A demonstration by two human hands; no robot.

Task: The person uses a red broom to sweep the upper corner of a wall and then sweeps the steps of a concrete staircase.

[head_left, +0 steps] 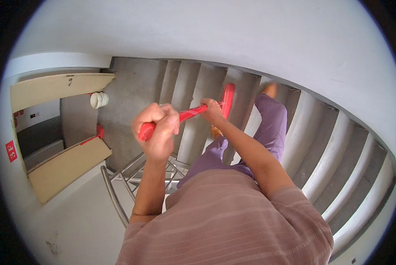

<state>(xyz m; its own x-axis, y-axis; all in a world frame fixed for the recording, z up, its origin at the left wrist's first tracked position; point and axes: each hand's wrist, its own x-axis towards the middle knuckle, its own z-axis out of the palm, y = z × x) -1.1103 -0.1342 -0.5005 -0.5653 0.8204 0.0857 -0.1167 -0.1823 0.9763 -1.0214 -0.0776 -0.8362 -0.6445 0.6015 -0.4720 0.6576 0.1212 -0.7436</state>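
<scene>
My left hand (157,128), a little blurred, is closed around the top end of a red broom handle (190,114). Lower on the same handle, my right hand (212,110) grips it close to the head. The red broom head (228,99) is over a grey stair step between my feet, and its bristle contact with the step cannot be made out. One foot (270,90) in an orange-brown shoe is on a higher step to the right; the other (216,131) shows just below the broom head.
Grey stairs with pale edges (324,168) rise to the right along a white wall (251,31). A metal railing (114,194) stands at lower left. On the landing (129,97), a white bucket (99,100) sits by cream double doors (69,168), standing open.
</scene>
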